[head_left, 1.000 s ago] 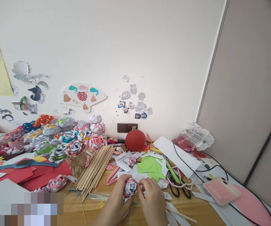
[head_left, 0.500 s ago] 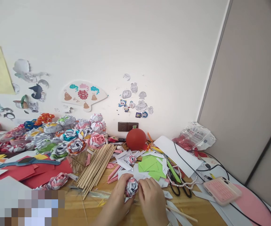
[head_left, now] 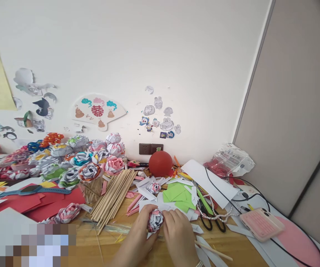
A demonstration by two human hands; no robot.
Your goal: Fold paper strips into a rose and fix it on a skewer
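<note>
A small paper rose (head_left: 155,220), folded from pink, white and dark strips, sits between both my hands low in the middle of the view. My left hand (head_left: 137,237) cups it from the left with fingers curled round it. From the right, the fingers of my right hand (head_left: 180,234) pinch its edge. White folded paper strips (head_left: 148,194) lie on the wooden table (head_left: 101,248) just behind my hands, with another small paper rose (head_left: 154,188) among them.
A bundle of wooden skewers (head_left: 115,198) lies left of my hands, near many finished paper roses (head_left: 89,163). Green paper (head_left: 178,194), scissors (head_left: 212,220), a bead string, a red ball (head_left: 160,164) and a pink phone (head_left: 261,223) with cables lie to the right. Red paper (head_left: 45,207) is at left.
My hands and the rose stay in nearly the same spot; the fingers have shifted slightly round the rose. The view has risen a little.
</note>
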